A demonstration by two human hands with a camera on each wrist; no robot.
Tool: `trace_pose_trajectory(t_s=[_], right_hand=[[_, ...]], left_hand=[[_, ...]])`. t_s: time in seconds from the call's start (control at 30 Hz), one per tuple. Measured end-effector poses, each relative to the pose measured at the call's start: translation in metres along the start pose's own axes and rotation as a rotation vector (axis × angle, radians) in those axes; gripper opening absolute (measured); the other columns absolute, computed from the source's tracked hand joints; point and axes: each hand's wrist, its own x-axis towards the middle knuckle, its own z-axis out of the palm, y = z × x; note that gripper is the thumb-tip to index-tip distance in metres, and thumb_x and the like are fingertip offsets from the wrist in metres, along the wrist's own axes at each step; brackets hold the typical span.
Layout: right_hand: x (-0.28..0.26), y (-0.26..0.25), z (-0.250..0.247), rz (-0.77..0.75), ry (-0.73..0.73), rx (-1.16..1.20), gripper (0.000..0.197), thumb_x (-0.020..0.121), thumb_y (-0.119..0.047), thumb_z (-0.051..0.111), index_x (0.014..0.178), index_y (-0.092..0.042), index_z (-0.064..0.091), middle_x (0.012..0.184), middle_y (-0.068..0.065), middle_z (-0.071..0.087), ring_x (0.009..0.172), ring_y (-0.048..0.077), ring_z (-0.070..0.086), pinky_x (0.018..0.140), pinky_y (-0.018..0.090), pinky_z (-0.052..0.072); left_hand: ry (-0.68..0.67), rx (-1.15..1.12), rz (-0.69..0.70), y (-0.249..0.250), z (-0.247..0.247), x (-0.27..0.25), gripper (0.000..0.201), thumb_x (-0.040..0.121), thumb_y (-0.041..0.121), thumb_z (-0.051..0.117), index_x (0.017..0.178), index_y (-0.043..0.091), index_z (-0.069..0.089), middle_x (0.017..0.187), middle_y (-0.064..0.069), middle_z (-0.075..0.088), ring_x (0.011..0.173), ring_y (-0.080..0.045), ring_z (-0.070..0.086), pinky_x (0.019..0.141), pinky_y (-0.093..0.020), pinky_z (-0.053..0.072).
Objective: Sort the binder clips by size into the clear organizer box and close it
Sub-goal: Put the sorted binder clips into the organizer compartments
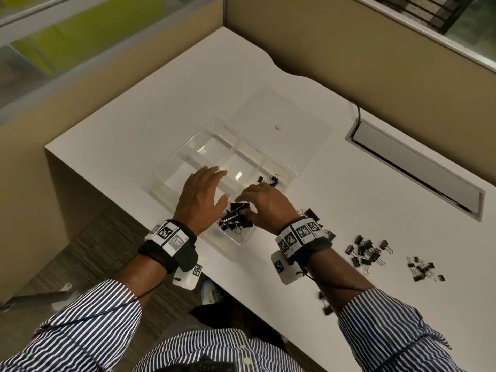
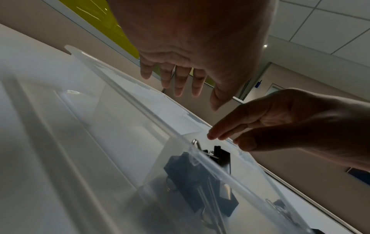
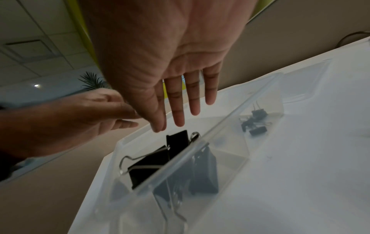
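Note:
The clear organizer box [image 1: 171, 159] lies open on the white desk, its lid [image 1: 303, 116] flat behind it. Large black binder clips [image 1: 236, 216] fill the near compartment; small clips [image 1: 269, 179] lie in the right-hand one. My left hand [image 1: 204, 189] hovers over the box with straight fingers, holding nothing. My right hand [image 1: 261, 202] hangs just above the large clips [image 3: 156, 159], fingers [image 3: 178, 110] straight and empty. The left wrist view shows both hands above the box rim [image 2: 140, 107] and the clips [image 2: 200, 167].
Loose small and medium clips lie in piles [image 1: 366, 252] [image 1: 424, 268] on the desk to the right, more by my right wrist [image 1: 312, 214] and near the front edge [image 1: 326, 304]. A cable tray slot [image 1: 413, 167] sits at the back right. Partition walls enclose the desk.

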Motion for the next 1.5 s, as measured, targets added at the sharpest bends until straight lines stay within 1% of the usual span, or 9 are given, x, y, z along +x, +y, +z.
trace_pose_trajectory(t_s=[0.17, 0.3, 0.5, 0.6, 0.73, 0.87, 1.07, 1.23, 1.5], right_hand=[[-0.009, -0.005, 0.011, -0.091, -0.043, -0.068, 0.032, 0.087, -0.024, 0.068, 0.119, -0.018, 0.07, 0.121, 0.004, 0.068, 0.118, 0.028, 0.057, 0.099, 0.049, 0.045], [-0.016, 0.0, 0.011, -0.051, -0.054, -0.048, 0.039, 0.091, -0.025, 0.065, 0.13, -0.02, 0.063, 0.139, 0.006, 0.057, 0.134, 0.031, 0.045, 0.109, 0.049, 0.039], [-0.038, 0.03, -0.01, 0.063, 0.102, -0.02, 0.048, 0.086, -0.023, 0.069, 0.133, -0.021, 0.06, 0.144, 0.006, 0.052, 0.136, 0.03, 0.043, 0.108, 0.045, 0.041], [-0.063, 0.047, -0.019, 0.138, 0.146, -0.011, 0.05, 0.087, -0.025, 0.068, 0.135, -0.022, 0.057, 0.147, 0.005, 0.048, 0.137, 0.03, 0.04, 0.109, 0.042, 0.038], [-0.11, 0.076, -0.022, 0.257, 0.152, 0.002, 0.055, 0.09, -0.028, 0.064, 0.142, -0.025, 0.049, 0.154, 0.006, 0.039, 0.142, 0.03, 0.032, 0.112, 0.045, 0.036], [-0.16, 0.104, -0.021, 0.338, 0.173, 0.022, 0.059, 0.09, -0.03, 0.063, 0.146, -0.026, 0.043, 0.158, 0.007, 0.033, 0.145, 0.03, 0.027, 0.115, 0.045, 0.032], [-0.23, 0.139, -0.02, 0.478, 0.137, 0.047, 0.058, 0.094, -0.032, 0.061, 0.148, -0.029, 0.04, 0.161, 0.003, 0.026, 0.148, 0.025, 0.02, 0.117, 0.041, 0.025], [-0.278, 0.164, -0.017, 0.512, 0.126, 0.069, 0.057, 0.094, -0.03, 0.06, 0.148, -0.027, 0.041, 0.16, 0.005, 0.026, 0.147, 0.027, 0.021, 0.118, 0.043, 0.027], [-0.327, 0.203, -0.02, 0.595, 0.107, 0.085, 0.059, 0.094, -0.034, 0.059, 0.149, -0.03, 0.038, 0.161, 0.0, 0.025, 0.148, 0.024, 0.02, 0.118, 0.044, 0.027]], left_hand=[[-0.077, 0.071, -0.041, 0.005, 0.007, -0.004, 0.072, 0.091, 0.037, 0.063, 0.152, 0.019, 0.029, 0.16, -0.008, 0.024, 0.15, -0.026, 0.014, 0.121, -0.05, 0.012], [-0.087, 0.096, -0.027, 0.012, 0.012, -0.007, 0.074, 0.093, 0.039, 0.059, 0.153, 0.014, 0.025, 0.161, -0.01, 0.021, 0.15, -0.025, 0.011, 0.122, -0.047, 0.01], [-0.075, 0.056, 0.071, 0.051, 0.025, -0.004, 0.073, 0.093, 0.036, 0.059, 0.154, 0.015, 0.024, 0.16, -0.008, 0.023, 0.15, -0.023, 0.011, 0.122, -0.045, 0.011], [-0.085, 0.038, 0.152, 0.078, 0.037, -0.001, 0.073, 0.093, 0.038, 0.06, 0.153, 0.015, 0.026, 0.16, -0.007, 0.026, 0.15, -0.023, 0.013, 0.122, -0.045, 0.013], [-0.101, 0.031, 0.252, 0.116, 0.059, -0.003, 0.073, 0.092, 0.039, 0.058, 0.153, 0.014, 0.027, 0.16, -0.007, 0.026, 0.15, -0.023, 0.015, 0.121, -0.046, 0.017], [-0.124, -0.021, 0.333, 0.15, 0.08, -0.013, 0.073, 0.09, 0.035, 0.062, 0.151, 0.012, 0.031, 0.158, -0.008, 0.029, 0.149, -0.023, 0.016, 0.12, -0.047, 0.02], [-0.252, -0.06, 0.331, 0.191, 0.117, -0.03, 0.075, 0.091, 0.037, 0.061, 0.154, 0.017, 0.024, 0.161, -0.004, 0.021, 0.151, -0.018, 0.006, 0.122, -0.044, 0.012], [-0.28, -0.034, 0.355, 0.218, 0.149, -0.047, 0.073, 0.09, 0.046, 0.05, 0.153, 0.017, 0.027, 0.16, -0.005, 0.024, 0.15, -0.022, 0.011, 0.12, -0.048, 0.018], [-0.399, 0.03, 0.331, 0.263, 0.19, -0.046, 0.076, 0.093, 0.045, 0.051, 0.156, 0.018, 0.017, 0.162, -0.008, 0.014, 0.151, -0.024, 0.005, 0.121, -0.048, 0.011]])
